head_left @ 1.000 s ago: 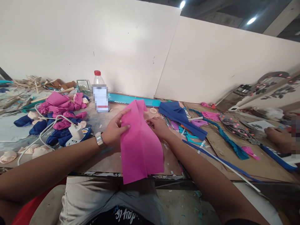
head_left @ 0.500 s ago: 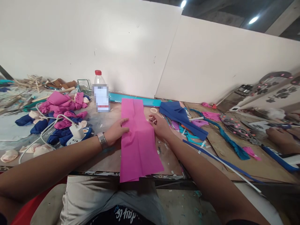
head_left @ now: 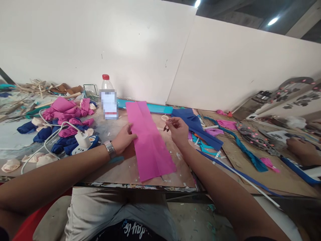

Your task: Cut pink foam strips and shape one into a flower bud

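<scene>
A long bright pink sheet [head_left: 152, 144], with faint creases along it, lies slantwise on the table in front of me. Whether it is cloth or paper I cannot tell. At its left edge, my left hand [head_left: 124, 139] has the thumb on top and the fingers curled by the rim, pinching it. My right hand [head_left: 178, 131] is off the sheet, to its right, with bent fingers drawn together. Small dark pointed tips show below those fingers; what they belong to I cannot make out. Against the fingertips is a pale ring [head_left: 165, 117], possibly a tape roll.
Left are a heap of pink and navy bundles [head_left: 62, 107], a white-corded power strip [head_left: 84, 144] and a red-capped bottle [head_left: 106, 82]. A turquoise strip [head_left: 160, 109] runs behind. Navy pieces [head_left: 198, 125] lie right; another person's hand [head_left: 298, 147] is farther right.
The pink sheet now lies flatter and slanted, its near end drawn back from over the table edge. My right hand has left its right edge and moved right and slightly up, beside the ring.
</scene>
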`<action>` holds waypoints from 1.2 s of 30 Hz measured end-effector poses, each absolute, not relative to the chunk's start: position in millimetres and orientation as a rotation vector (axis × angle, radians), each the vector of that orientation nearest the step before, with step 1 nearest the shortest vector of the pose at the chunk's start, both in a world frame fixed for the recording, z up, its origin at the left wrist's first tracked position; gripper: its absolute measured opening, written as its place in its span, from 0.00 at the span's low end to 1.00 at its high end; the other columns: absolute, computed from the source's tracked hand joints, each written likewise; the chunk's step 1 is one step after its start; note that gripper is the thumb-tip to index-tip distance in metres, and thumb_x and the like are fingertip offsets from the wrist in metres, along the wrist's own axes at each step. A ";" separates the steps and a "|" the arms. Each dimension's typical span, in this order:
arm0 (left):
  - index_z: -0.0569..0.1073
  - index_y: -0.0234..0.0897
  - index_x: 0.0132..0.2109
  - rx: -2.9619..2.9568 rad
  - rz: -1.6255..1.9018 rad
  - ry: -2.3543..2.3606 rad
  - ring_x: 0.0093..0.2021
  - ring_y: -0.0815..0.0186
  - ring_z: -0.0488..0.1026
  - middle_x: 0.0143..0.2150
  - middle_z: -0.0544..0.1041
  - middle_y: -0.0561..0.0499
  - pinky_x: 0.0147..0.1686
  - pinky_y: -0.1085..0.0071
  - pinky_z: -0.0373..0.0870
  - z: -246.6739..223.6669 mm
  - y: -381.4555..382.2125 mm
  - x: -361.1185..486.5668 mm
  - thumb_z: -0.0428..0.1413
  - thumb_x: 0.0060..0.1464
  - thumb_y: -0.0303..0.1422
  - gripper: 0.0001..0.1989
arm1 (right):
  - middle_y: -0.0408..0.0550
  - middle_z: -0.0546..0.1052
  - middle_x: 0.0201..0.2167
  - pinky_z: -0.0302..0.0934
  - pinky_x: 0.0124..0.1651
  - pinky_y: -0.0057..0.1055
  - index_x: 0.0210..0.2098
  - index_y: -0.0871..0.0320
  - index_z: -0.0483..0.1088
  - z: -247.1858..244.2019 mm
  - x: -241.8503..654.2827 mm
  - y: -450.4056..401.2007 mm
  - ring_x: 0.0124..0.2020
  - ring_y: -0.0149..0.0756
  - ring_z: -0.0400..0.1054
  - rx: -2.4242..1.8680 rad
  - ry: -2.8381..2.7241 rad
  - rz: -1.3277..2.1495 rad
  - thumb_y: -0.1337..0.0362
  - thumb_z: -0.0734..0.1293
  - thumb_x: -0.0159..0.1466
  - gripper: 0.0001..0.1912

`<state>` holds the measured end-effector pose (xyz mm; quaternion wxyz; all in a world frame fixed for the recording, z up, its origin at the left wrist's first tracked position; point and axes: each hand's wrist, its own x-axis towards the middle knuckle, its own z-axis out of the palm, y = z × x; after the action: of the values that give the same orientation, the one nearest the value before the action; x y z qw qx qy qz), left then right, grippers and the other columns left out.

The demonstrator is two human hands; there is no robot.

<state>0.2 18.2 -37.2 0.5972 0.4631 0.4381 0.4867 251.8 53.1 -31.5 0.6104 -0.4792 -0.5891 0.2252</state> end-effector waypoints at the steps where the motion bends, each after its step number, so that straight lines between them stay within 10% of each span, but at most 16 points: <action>1: 0.67 0.35 0.62 1.099 1.128 0.999 0.47 0.62 0.76 0.59 0.74 0.43 0.40 0.72 0.74 -38.0 19.3 0.2 0.61 0.43 0.22 0.36 | 0.42 0.74 0.28 0.64 0.31 0.30 0.39 0.56 0.72 -31.5 251.1 53.1 0.26 0.31 0.68 -1.078 -1.353 0.561 0.55 0.73 0.59 0.14; 11: 0.72 0.32 0.59 0.946 1.150 1.066 0.34 0.69 0.74 0.50 0.79 0.43 0.34 0.72 0.72 -33.4 23.1 -2.1 0.60 0.50 0.24 0.27 | 0.41 0.72 0.30 0.65 0.36 0.32 0.46 0.56 0.73 -35.1 251.6 55.7 0.30 0.32 0.68 -1.104 -1.334 0.550 0.58 0.71 0.60 0.16; 21: 0.75 0.35 0.47 0.896 0.918 0.955 0.34 0.69 0.77 0.45 0.77 0.46 0.32 0.73 0.75 -20.2 3.0 2.1 0.64 0.49 0.24 0.17 | 0.41 0.70 0.27 0.59 0.37 0.29 0.26 0.56 0.64 -41.0 251.4 55.0 0.31 0.32 0.64 -1.198 -1.381 0.558 0.59 0.72 0.55 0.13; 36: 0.77 0.34 0.56 0.973 0.963 0.987 0.33 0.69 0.74 0.45 0.80 0.46 0.33 0.71 0.72 -35.1 11.6 0.8 0.70 0.40 0.27 0.32 | 0.38 0.67 0.22 0.51 0.31 0.29 0.38 0.56 0.76 -45.1 253.0 50.1 0.26 0.31 0.60 -1.417 -1.745 0.455 0.55 0.71 0.60 0.12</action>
<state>0.8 11.6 -35.1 0.6648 0.4308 0.4368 0.4262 253.0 50.1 -45.1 0.4113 -0.5631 -0.6935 0.1809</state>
